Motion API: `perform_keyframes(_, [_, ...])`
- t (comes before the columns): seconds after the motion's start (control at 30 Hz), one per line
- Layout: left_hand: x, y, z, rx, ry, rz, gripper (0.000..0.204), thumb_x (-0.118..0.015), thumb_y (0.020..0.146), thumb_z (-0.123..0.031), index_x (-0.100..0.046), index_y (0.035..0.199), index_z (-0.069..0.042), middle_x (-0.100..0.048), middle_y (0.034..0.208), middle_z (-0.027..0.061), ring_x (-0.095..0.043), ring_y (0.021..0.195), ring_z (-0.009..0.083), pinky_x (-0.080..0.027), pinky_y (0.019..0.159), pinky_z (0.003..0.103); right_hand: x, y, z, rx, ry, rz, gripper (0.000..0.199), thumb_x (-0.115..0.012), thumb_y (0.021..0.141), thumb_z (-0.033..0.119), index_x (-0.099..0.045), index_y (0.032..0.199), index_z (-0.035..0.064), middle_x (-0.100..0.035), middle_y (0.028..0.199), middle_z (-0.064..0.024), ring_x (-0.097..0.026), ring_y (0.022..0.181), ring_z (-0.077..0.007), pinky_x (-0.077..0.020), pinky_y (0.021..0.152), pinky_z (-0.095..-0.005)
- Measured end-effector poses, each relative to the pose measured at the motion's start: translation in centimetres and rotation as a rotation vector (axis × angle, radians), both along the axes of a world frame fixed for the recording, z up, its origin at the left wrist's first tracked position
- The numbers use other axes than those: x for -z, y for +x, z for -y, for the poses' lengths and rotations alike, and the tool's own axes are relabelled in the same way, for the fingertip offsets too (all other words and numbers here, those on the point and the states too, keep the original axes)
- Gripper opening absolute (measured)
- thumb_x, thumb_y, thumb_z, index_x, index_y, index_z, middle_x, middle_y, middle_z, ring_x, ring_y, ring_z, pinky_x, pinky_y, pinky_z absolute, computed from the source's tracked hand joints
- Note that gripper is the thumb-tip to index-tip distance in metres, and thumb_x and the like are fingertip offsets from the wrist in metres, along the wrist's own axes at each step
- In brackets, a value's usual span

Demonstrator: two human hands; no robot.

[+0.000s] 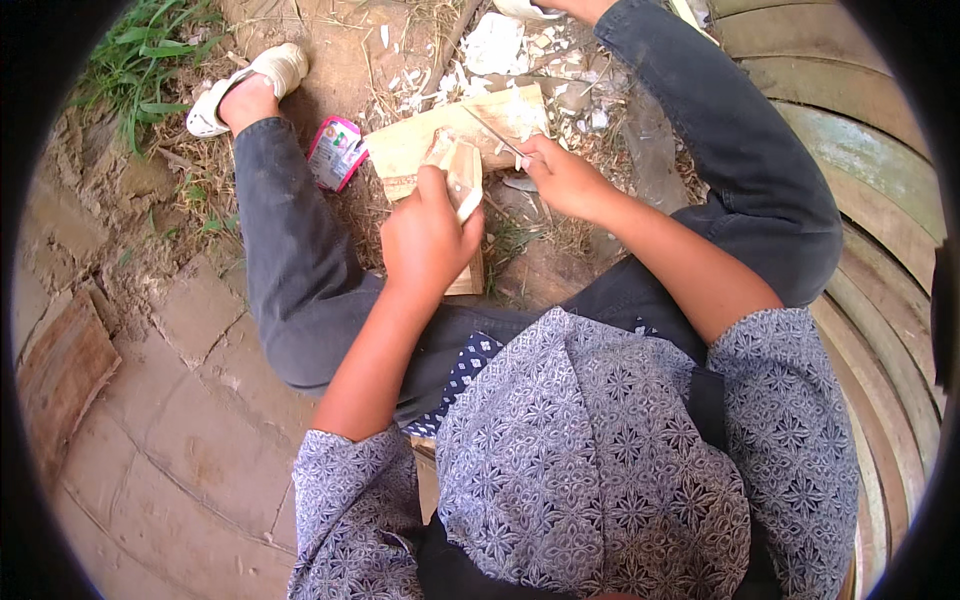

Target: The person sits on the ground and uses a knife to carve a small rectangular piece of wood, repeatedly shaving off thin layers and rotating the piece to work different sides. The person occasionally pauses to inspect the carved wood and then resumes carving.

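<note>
My left hand point(428, 238) is closed around a pale, angular piece of wood point(460, 163), which points away from me. A whiter strip shows along its right side, by my thumb. In my right hand point(568, 182) is a thin, narrow-bladed knife point(487, 127), its blade pointing up and left, apart from the wood piece. Its handle is mostly hidden in my fingers. Beneath both hands lies a larger light wooden block point(400, 150), set slantwise on the ground between my legs. Another length of wood point(466, 280) shows below my left hand.
A pink-edged packet point(338, 153) lies left of the block. White and pale wood chips point(570, 65) litter the ground beyond it. Curved wooden planks point(860, 90) run along the right side. Paving slabs point(180, 430) and a loose board point(65, 370) are at left, with grass point(150, 50) farther off.
</note>
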State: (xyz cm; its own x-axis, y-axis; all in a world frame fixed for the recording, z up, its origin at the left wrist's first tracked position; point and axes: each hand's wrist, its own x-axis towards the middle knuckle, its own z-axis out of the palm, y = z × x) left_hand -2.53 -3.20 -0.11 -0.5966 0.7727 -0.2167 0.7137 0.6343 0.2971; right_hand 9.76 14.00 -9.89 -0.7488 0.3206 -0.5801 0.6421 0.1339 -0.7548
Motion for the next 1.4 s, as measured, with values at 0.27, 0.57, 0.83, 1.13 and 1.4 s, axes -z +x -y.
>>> perform_keyframes(0.27, [0.1, -0.6, 0.1, -0.033, 0.047, 0.039, 0.047, -0.075, 0.087, -0.032, -0.043, 0.102, 0.0, -0.065, 0.068, 0.0252, -0.067, 0.064, 0.0463, -0.053, 0.057, 0.053, -4.4, 0.9, 1.2, -0.191, 0.111, -0.006, 0.031, -0.047, 0.102, 0.019, -0.055, 0.128, 0.0043, -0.068, 0.11, -0.028, -0.066, 0.103, -0.0442, -0.0517, 0.089, -0.05])
perform_keyframes(0.57, [-0.3, -2.7, -0.9, -0.136, 0.064, 0.124, 0.048, -0.074, 0.089, -0.033, -0.043, 0.103, 0.001, -0.065, 0.072, 0.0292, -0.066, 0.068, 0.0498, -0.053, 0.059, 0.056, -6.3, -3.2, 0.1, -0.569, 0.292, 0.204, 0.029, -0.048, 0.099, 0.013, -0.043, 0.125, 0.0025, -0.068, 0.096, -0.0296, -0.068, 0.093, -0.0459, -0.0514, 0.078, -0.0551])
perform_keyframes(0.83, [-0.3, -2.5, -0.7, -0.131, 0.061, 0.127, 0.048, -0.073, 0.089, -0.033, -0.044, 0.104, 0.001, -0.065, 0.073, 0.03, -0.067, 0.07, 0.05, -0.053, 0.061, 0.056, -4.0, -4.7, 1.3, -0.512, 0.311, 0.281, 0.025, -0.046, 0.103, 0.018, -0.042, 0.122, 0.0028, -0.068, 0.093, -0.0303, -0.066, 0.092, -0.0483, -0.0509, 0.079, -0.0555])
perform_keyframes(1.13, [0.3, -1.9, -0.2, -0.11, 0.111, 0.076, 0.046, -0.073, 0.089, -0.033, -0.044, 0.102, 0.001, -0.065, 0.072, 0.0285, -0.067, 0.067, 0.0488, -0.053, 0.059, 0.055, -2.8, -2.1, 0.7, -0.268, 0.27, 0.001, 0.024, -0.052, 0.102, 0.021, -0.049, 0.117, 0.0026, -0.068, 0.094, -0.0293, -0.067, 0.09, -0.0477, -0.0502, 0.079, -0.055])
perform_keyframes(1.4, [0.1, -1.9, -0.2, -0.114, 0.086, 0.054, 0.046, -0.073, 0.089, -0.033, -0.044, 0.102, 0.0, -0.066, 0.072, 0.0279, -0.067, 0.067, 0.0484, -0.053, 0.058, 0.054, -6.0, -3.7, 0.0, -0.63, 0.303, 0.264, 0.036, -0.054, 0.097, 0.015, -0.052, 0.127, -0.0046, -0.07, 0.106, -0.0276, -0.068, 0.102, -0.043, -0.0546, 0.086, -0.0508])
